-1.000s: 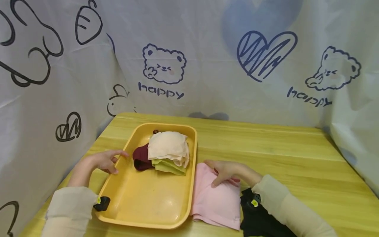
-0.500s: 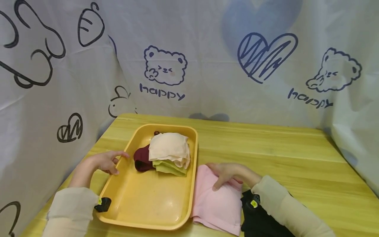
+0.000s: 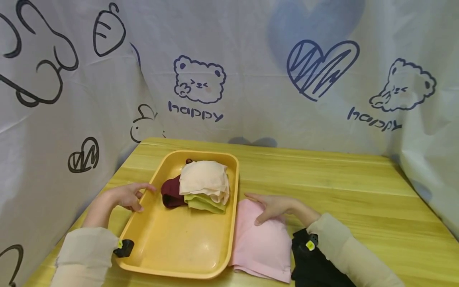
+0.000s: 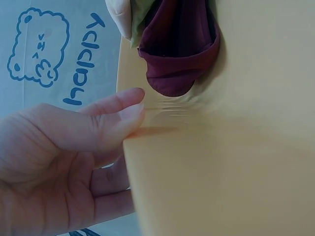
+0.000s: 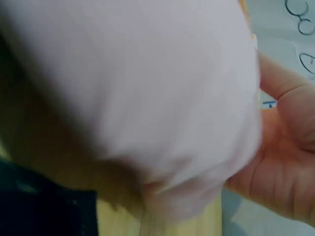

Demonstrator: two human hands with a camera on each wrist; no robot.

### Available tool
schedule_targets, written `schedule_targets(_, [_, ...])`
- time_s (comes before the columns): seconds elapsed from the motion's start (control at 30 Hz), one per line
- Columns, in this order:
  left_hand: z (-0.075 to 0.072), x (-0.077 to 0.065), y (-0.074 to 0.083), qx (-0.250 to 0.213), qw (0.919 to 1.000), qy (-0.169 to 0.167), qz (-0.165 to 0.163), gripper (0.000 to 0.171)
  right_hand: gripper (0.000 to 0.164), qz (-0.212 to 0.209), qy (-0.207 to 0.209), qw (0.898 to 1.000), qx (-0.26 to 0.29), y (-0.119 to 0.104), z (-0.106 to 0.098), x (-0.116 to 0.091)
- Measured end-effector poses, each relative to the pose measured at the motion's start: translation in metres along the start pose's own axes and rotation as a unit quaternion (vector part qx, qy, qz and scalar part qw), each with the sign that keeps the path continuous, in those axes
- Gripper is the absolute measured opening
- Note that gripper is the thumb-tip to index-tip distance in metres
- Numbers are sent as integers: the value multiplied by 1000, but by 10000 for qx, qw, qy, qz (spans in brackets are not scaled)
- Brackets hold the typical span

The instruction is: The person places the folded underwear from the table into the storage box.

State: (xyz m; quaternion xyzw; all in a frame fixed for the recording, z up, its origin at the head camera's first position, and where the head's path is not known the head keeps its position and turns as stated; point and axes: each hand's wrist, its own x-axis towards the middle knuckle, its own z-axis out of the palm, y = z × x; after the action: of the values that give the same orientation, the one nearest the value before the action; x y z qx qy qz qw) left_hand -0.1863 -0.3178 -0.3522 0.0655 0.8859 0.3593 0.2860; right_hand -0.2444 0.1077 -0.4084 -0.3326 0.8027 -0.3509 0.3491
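Note:
In the head view my left hand [image 3: 125, 197] holds the left rim of a yellow plastic tray [image 3: 168, 255]. Its thumb lies over the rim and the other fingers are outside, as the left wrist view also shows. A folded pink bra [image 3: 263, 251] with a padded cup lies against the tray's right side. My right hand [image 3: 274, 206] grips its far end, thumb on top; some fingers are hidden under the fabric. Seen from the right wrist, the pink cup fills much of the picture, blurred, in front of the palm [image 5: 280, 167].
Inside the tray, toward the back, sit a folded cream padded garment [image 3: 202, 177], a lime-green cloth [image 3: 206, 202] beneath it and a maroon piece [image 3: 173, 192]. Black fabric [image 3: 315, 263] lies under the right forearm. White printed curtains [image 3: 258, 99] enclose the wooden table [image 3: 340, 179].
The pink bra shifted slightly toward the front, then slightly back. My right index finger now reaches farther out past the fabric. My left hand and the tray stay put.

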Motion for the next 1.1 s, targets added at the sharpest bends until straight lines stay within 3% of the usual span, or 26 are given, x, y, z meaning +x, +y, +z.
schedule_targets(0.2, [1,1,1,30,10000,25,-55,62,72,-477,-347,9939,936,6,-8,0])
schedule_targets(0.43, [1,0,3,-57,10000,29,-37,61,51,-901,-365,9892,1098,10,-13,-2])
schedule_targets(0.73, [2,1,3,-34,10000,29,-61,60,53,-997,-63,9823,1583,9,-15,-4])
schedule_targets(0.97, [2,1,2,-37,9999,62,-91,60,56,-1150,59,9569,2665,11,-15,-3])
schedule_targets(1.1, [1,1,2,-32,10000,45,-57,60,53,-1127,82,9513,2867,10,-16,-3])
